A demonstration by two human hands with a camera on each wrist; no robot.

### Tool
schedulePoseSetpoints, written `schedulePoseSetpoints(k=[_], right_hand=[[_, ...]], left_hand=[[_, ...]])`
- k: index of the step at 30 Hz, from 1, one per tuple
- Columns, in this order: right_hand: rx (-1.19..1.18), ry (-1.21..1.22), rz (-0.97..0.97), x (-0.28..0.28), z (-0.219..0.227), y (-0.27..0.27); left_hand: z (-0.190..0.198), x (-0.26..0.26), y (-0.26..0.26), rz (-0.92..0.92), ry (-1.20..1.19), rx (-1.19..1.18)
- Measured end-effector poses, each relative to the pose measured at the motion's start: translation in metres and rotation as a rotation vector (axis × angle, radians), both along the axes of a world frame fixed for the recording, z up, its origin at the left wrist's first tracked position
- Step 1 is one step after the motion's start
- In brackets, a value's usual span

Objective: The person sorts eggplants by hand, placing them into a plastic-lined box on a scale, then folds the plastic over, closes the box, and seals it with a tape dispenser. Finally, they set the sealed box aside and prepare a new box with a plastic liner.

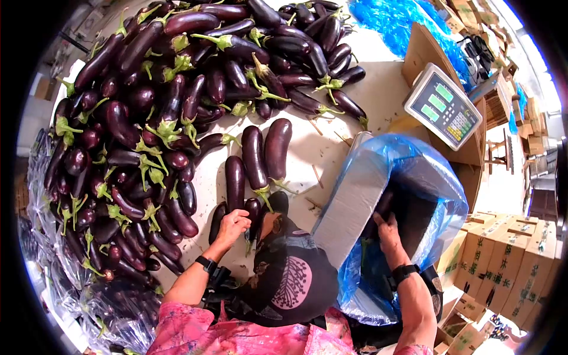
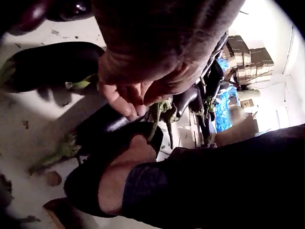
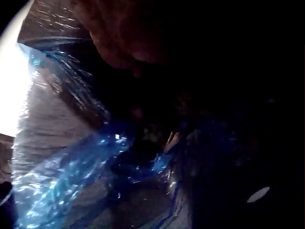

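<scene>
My left hand point(image 1: 234, 226) is over the white table with its fingers loosely bent. In the left wrist view the fingertips point(image 2: 136, 112) come right at a dark purple eggplant point(image 2: 102, 125), and nothing shows between fingers and thumb. Just beyond this hand lie three eggplants in a loose row, one of them a long eggplant point(image 1: 254, 157). My right hand point(image 1: 389, 234) reaches down into a box lined with a blue plastic bag point(image 1: 423, 157), gripping a dark eggplant point(image 1: 384, 203) there. Deep shadow hides most of that eggplant and the box's inside; a pale stem point(image 3: 172, 140) shows in the right wrist view.
A large heap of eggplants point(image 1: 142, 100) covers the table's left and far sides. Behind the lined box stands a digital scale point(image 1: 442, 106), with crumpled blue plastic film point(image 1: 393, 23) farther back. Cardboard cartons point(image 1: 503, 260) stand at the right; clear plastic point(image 1: 65, 254) hangs at the left.
</scene>
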State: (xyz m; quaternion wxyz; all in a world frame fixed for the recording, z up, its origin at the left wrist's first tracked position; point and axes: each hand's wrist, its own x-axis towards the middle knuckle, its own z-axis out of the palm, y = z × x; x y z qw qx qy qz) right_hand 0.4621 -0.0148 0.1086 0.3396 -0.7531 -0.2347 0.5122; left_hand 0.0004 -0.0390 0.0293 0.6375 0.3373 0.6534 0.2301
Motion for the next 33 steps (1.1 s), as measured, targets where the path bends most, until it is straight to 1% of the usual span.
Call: schedulePoseSetpoints(k=[1, 2, 4, 5, 6, 8, 9, 10, 11, 12, 13, 14, 15, 16, 17, 18, 19, 20, 21, 22, 23, 24, 26, 27, 28, 29, 30, 31, 32, 33], right_hand=[[-0.009, -0.108, 0.004, 0.001, -0.01, -0.002], [0.082, -0.058, 0.051, 0.003, -0.024, -0.003], [0.034, -0.316, 0.067, 0.001, -0.075, -0.01], [-0.064, -0.284, 0.062, -0.003, -0.081, -0.006], [-0.064, -0.253, 0.081, -0.002, -0.083, -0.005], [-0.067, -0.19, 0.131, -0.005, -0.06, 0.002], [0.005, -0.089, 0.123, -0.009, -0.052, 0.003], [0.03, -0.114, 0.146, -0.004, -0.063, -0.002], [0.056, -0.144, 0.165, 0.008, -0.083, -0.011], [0.082, -0.177, 0.18, 0.017, -0.095, -0.015], [0.123, -0.084, 0.155, 0.009, -0.086, -0.014], [0.223, -0.075, 0.123, 0.0, -0.082, -0.016], [0.142, -0.186, 0.143, -0.009, -0.072, -0.015], [0.062, -0.295, 0.16, -0.011, -0.065, -0.012], [0.053, -0.297, 0.187, -0.005, -0.075, -0.014], [0.017, -0.176, 0.156, -0.002, -0.076, -0.016], [0.005, -0.26, 0.181, -0.016, -0.055, -0.009], [-0.012, -0.347, 0.203, -0.029, -0.03, 0.0], [-0.088, -0.381, 0.217, -0.018, -0.053, -0.008], [0.046, -0.401, 0.214, -0.012, -0.075, -0.017], [0.033, -0.414, 0.233, -0.014, -0.07, -0.017], [0.02, -0.429, 0.252, -0.018, -0.058, -0.015], [0.087, -0.477, 0.322, -0.019, -0.051, -0.016], [-0.008, -0.503, 0.327, -0.019, -0.051, -0.015], [0.024, -0.524, 0.293, -0.027, -0.042, -0.011], [0.086, -0.557, 0.284, -0.029, -0.044, -0.012], [0.151, -0.587, 0.279, -0.03, -0.046, -0.012], [0.075, -0.538, 0.265, -0.033, -0.035, -0.004], [0.064, -0.524, 0.254, -0.035, -0.029, 0.0], [0.055, -0.51, 0.242, -0.036, -0.025, 0.002]], left_hand=[[-0.009, -0.002, -0.003, 0.034, -0.019, -0.011], [-0.01, 0.002, -0.001, 0.021, 0.0, -0.007], [-0.01, 0.005, 0.001, -0.01, 0.045, -0.007], [-0.009, 0.01, 0.005, -0.025, 0.007, 0.015], [-0.009, 0.016, 0.008, -0.039, 0.0, -0.002], [-0.005, 0.029, 0.018, -0.075, -0.013, 0.037], [-0.002, 0.033, 0.023, -0.094, -0.004, 0.062], [0.002, 0.037, 0.03, -0.111, 0.005, 0.093], [0.004, 0.041, 0.036, -0.105, 0.016, 0.128], [0.005, 0.042, 0.046, -0.154, 0.053, 0.187], [0.005, 0.044, 0.058, -0.204, 0.087, 0.242], [0.006, 0.048, 0.075, -0.254, 0.119, 0.299], [0.019, 0.059, 0.1, -0.298, 0.242, 0.34], [0.025, 0.071, 0.125, -0.286, 0.251, 0.449], [0.034, 0.088, 0.154, -0.306, 0.235, 0.464], [0.027, 0.106, 0.18, -0.322, 0.226, 0.666], [0.03, 0.127, 0.207, -0.323, 0.199, 0.814], [0.029, 0.148, 0.234, -0.387, 0.203, 0.86], [0.025, 0.171, 0.261, -0.475, 0.251, 0.968], [0.018, 0.196, 0.286, -0.487, 0.213, 1.09], [0.018, 0.219, 0.306, -0.504, 0.25, 1.145], [0.004, 0.241, 0.327, -0.546, 0.26, 1.181], [-0.001, 0.278, 0.355, -0.643, 0.507, 1.087], [-0.005, 0.289, 0.367, -0.711, 0.547, 1.08], [-0.012, 0.3, 0.38, -0.779, 0.589, 1.075], [-0.027, 0.307, 0.391, -0.767, 0.697, 1.249], [-0.043, 0.313, 0.396, -0.81, 0.753, 1.243], [-0.052, 0.316, 0.401, -0.853, 0.812, 1.236], [-0.053, 0.319, 0.405, -0.893, 0.874, 1.226], [-0.051, 0.326, 0.406, -0.986, 1.089, 1.237]])
